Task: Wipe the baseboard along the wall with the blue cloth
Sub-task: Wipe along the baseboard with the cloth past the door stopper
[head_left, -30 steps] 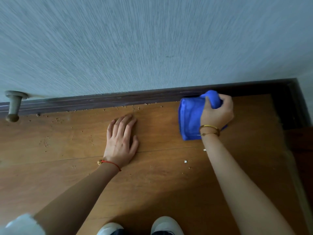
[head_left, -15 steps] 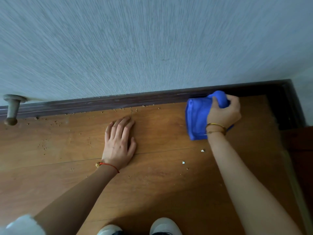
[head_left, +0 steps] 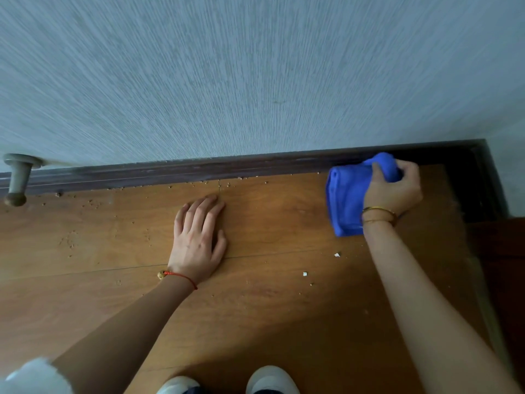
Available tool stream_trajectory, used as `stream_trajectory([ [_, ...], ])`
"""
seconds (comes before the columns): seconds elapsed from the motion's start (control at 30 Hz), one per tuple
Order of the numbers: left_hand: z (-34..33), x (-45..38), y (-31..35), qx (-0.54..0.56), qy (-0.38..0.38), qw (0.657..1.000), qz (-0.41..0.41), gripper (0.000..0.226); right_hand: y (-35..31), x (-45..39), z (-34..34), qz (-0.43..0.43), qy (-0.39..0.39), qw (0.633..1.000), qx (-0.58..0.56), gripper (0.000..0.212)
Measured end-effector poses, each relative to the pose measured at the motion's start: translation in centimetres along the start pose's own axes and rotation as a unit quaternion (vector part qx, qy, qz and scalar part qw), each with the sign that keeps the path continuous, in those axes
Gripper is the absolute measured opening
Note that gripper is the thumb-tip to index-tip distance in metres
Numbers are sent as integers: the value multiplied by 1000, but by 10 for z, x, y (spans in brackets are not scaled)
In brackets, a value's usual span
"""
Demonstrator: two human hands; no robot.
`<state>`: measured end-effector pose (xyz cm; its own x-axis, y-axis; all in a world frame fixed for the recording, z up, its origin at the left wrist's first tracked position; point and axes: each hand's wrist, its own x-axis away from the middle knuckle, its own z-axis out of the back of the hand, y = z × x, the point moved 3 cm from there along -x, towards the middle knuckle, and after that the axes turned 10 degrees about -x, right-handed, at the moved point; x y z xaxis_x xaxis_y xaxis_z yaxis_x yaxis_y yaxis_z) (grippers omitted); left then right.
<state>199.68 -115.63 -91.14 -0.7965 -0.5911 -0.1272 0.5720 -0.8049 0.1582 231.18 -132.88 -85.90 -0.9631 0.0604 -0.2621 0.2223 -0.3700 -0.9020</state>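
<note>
A dark brown baseboard (head_left: 199,170) runs along the foot of the grey textured wall (head_left: 255,75). My right hand (head_left: 393,191) grips a folded blue cloth (head_left: 348,197), whose upper end presses against the baseboard near the right corner. The cloth's lower part hangs down onto the wooden floor. My left hand (head_left: 197,240) rests flat on the floor with straight fingers, a little below the baseboard and left of the cloth.
A door stopper (head_left: 17,180) sticks out from the wall at far left. Crumbs and small white flakes (head_left: 336,255) lie scattered on the wooden floor (head_left: 85,251). A dark side baseboard (head_left: 488,180) forms the right corner. My white shoes (head_left: 270,379) show at the bottom.
My right hand has slid the blue cloth to the right along the baseboard, toward the corner. My left hand stays planted on the floor.
</note>
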Motion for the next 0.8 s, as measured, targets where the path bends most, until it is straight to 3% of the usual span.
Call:
stream_trajectory([
  [0.13, 1, 0, 1, -2, -6, 1000, 0, 56, -13, 23, -13, 32, -26, 999, -2, 17],
  [0.27, 0, 1, 0, 1, -13, 1000, 1, 56, -35, 76, -46, 107, -150, 982, -29, 17],
  [0.33, 0, 0, -1, 4, -13, 1000, 0, 56, -36, 75, -46, 107, -140, 984, -35, 16],
  [0.5, 1, 1, -1, 7, -8, 1000, -2, 54, -25, 44, -23, 29, 6, 999, -41, 17],
  [0.8, 23, 35, -58, -25, 14, 999, 40, 49, -67, 148, -90, 61, -139, 986, -66, 19],
])
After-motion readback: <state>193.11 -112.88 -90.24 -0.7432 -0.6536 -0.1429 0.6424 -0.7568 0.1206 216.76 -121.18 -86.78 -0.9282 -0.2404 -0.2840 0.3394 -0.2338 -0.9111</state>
